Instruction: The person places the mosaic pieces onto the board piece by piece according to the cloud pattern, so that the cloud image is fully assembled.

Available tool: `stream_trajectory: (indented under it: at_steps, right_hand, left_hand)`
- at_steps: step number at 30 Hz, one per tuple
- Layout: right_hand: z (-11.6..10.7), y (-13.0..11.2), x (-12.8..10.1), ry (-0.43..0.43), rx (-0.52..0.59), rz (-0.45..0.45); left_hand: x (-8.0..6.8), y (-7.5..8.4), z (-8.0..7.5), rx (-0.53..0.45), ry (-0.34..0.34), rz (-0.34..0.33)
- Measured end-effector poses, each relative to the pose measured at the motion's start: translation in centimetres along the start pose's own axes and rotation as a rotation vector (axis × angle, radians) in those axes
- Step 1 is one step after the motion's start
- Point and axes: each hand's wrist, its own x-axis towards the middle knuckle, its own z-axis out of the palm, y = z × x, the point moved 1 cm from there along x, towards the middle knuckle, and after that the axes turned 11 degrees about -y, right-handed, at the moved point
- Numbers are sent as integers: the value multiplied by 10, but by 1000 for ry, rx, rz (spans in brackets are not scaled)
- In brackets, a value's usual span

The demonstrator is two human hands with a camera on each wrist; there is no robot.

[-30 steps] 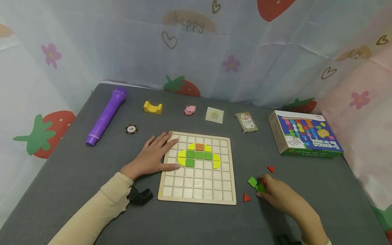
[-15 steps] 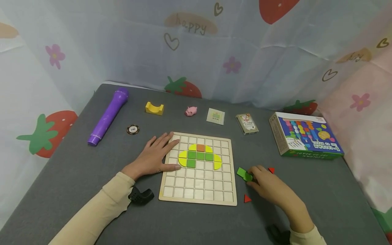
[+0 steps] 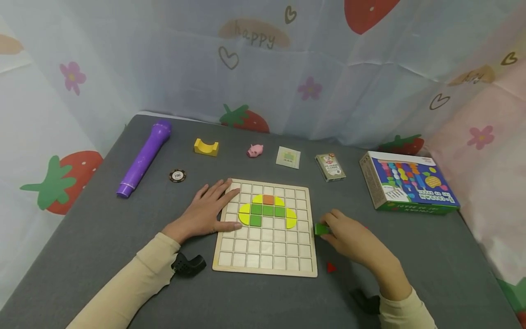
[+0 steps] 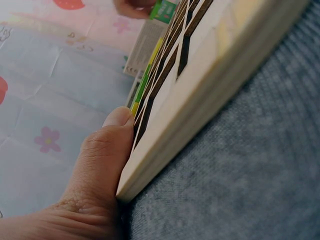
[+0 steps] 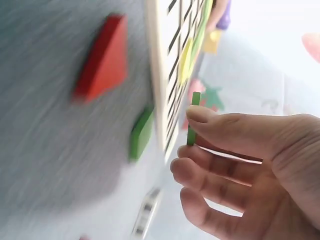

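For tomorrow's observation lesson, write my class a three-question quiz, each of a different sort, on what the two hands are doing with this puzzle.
1. True or false: the left hand lies flat on the wooden board.
2. What does the right hand pinch? A) red triangle B) green tile C) poker chip
3. Fill in: the single top tile of the pattern on the board is coloured ____.

Key
1. True.
2. B, the green tile.
3. Orange.

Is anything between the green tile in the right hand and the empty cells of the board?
Nothing visible. The right hand pinches the green tile at the board's right edge; the cells nearest it are bare. The left hand rests on the far left edge.
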Motion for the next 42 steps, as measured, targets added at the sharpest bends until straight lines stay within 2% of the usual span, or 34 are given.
stream_trajectory:
  at_steps: [11, 19, 29, 42]
  right_hand:
    - [-9, -43, 48, -41, -57, -82]
    - [-8, -58, 71, -54, -127, -183]
    - [-6, -71, 84, -84, -175, -176]
    - [-4, -76, 88, -81, -208, -187]
  left_hand:
    - [-1, 1, 0, 2, 3, -5]
    - [-1, 2, -1, 12, -10, -7]
    - [-2, 2, -3, 10, -14, -20]
    - [-1, 0, 0, 20, -7, -22]
